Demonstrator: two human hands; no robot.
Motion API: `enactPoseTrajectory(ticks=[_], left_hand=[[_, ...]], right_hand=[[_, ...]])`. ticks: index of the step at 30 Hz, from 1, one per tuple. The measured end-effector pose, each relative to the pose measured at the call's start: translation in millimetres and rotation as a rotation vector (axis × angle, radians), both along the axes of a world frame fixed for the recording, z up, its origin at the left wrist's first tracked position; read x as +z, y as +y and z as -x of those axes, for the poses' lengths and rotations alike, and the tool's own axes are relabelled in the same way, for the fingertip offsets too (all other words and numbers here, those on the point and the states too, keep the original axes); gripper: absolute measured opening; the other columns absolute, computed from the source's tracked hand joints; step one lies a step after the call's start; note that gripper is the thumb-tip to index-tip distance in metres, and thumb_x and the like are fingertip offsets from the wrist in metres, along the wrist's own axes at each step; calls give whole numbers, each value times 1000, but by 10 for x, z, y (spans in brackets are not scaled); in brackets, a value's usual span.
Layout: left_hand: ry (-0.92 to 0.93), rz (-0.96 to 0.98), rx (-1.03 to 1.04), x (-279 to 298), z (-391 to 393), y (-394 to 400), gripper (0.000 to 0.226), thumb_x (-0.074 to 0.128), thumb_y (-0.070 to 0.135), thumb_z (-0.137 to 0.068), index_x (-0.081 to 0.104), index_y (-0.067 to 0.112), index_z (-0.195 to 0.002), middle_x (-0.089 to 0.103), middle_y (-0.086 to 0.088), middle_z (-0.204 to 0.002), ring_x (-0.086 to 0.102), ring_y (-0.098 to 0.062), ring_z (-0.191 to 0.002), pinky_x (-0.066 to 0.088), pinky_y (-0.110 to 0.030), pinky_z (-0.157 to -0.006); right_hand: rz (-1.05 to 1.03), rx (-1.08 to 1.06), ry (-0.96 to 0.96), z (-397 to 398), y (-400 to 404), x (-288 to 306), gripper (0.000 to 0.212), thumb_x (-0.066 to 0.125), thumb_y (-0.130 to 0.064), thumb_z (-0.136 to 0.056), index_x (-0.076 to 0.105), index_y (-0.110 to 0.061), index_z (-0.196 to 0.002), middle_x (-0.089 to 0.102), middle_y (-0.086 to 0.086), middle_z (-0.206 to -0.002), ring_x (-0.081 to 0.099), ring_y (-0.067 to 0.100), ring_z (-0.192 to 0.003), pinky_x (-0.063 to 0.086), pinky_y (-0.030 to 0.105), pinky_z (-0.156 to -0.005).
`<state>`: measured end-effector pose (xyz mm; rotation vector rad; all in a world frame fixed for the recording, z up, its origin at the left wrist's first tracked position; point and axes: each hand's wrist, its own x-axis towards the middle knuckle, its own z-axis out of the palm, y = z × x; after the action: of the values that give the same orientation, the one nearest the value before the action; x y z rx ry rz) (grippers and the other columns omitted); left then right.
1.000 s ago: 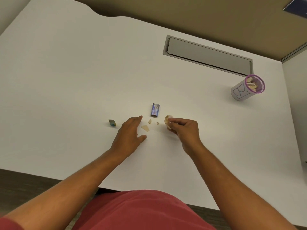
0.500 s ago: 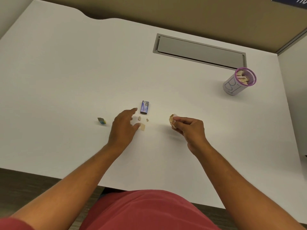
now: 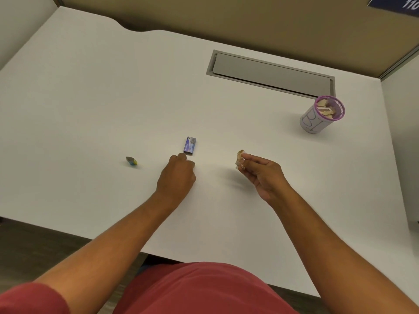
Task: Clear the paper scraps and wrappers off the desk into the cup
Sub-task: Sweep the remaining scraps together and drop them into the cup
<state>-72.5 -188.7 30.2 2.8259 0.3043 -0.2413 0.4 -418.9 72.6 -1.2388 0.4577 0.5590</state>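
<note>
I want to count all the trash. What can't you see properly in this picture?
Head view only:
- Under the left hand: curled fingers hide any scraps there.
- Right hand: its fingers cover most of the crumpled paper.
- Cup: its wall hides how deep the scraps go.
- Blue wrapper: print too small to read.
- Sign: cut off by the top edge.

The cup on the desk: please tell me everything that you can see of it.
The cup stands upright at the far right of the white desk, near the grey hatch. Its wall looks like white paper with blue pen lines drawn on it; the rim is purple mesh. Tan paper scraps fill the top. Neither hand touches it.
</note>
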Motion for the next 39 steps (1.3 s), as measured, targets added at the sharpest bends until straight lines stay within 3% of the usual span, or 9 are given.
enactPoseTrajectory(ticks=[3,7,13,16,21,25,31,35,39], left_hand=[[42,-75,-78,52,-15,-42,23,51,0,-94,60,6,-74,52,-10,-83,52,-29,-82,38,-37,-64],[-17,-96,-191,12,2,-80,56,61,-12,-80,22,18,-54,14,6,-61,35,-25,-63,30,-36,-55],[10,-113,-90,13,-116,-74,50,67,-7,-70,26,15,-52,32,-6,-55,35,-27,-53,33,-38,-47],[-79,86,167,133,-206,-149,24,68,2,-75,57,5,-54,53,-16,-56,46,-30,-57,26,-29,-48],[-91,736,571,561,-528,-410,17,76,5,-72,73,11,-56,67,10,-59,60,-11,-59,41,-16,-52],[-53,1166,550,944,-1021,-728,9,77,-8,-77,78,-5,-86,81,-14,-94,78,-16,-84,61,-20,-79],[27,1282,407,1314,-2049,-1453,22,76,-10,-70,75,-13,-92,77,-15,-85,77,-19,-81,62,-26,-89],[18,1182,331,1407,-2682,-2070,13,78,-4,-71,73,-8,-82,74,-14,-79,78,-21,-78,64,-34,-90],[0,1001,287,1285,-3076,-2535,14,84,3,-71,75,-2,-81,76,-16,-87,79,-28,-85,66,-42,-85]], right_hand=[[-28,4,15,-4,-92,-1,19,72,7,-88,73,6,-107,78,15,-110,76,27,-97,62,30,-86],[-100,-24,52,-59,-206,35,21,70,9,-89,71,7,-109,77,14,-109,76,27,-96,62,29,-84],[-218,-99,91,-269,-452,147,28,66,10,-91,68,8,-119,79,10,-109,77,26,-97,62,30,-89],[-266,-157,86,-425,-634,263,28,65,10,-92,68,7,-119,77,11,-115,77,24,-95,62,29,-88],[-309,-248,36,-812,-1013,518,20,63,9,-93,72,1,-109,75,11,-113,76,21,-91,62,28,-87],[-283,-319,-51,-1184,-1313,746,19,66,9,-91,73,1,-106,72,15,-114,72,21,-95,63,25,-82],[57,-326,-173,-1762,-1601,884,23,71,6,-89,74,0,-111,73,13,-116,72,24,-101,64,28,-80],[357,-312,-212,-2083,-1654,838,22,78,0,-85,79,-5,-106,76,8,-102,75,20,-82,64,32,-83],[702,-229,-284,-2288,-1644,704,15,82,-7,-84,82,-14,-97,76,3,-98,72,15,-79,56,18,-63]])
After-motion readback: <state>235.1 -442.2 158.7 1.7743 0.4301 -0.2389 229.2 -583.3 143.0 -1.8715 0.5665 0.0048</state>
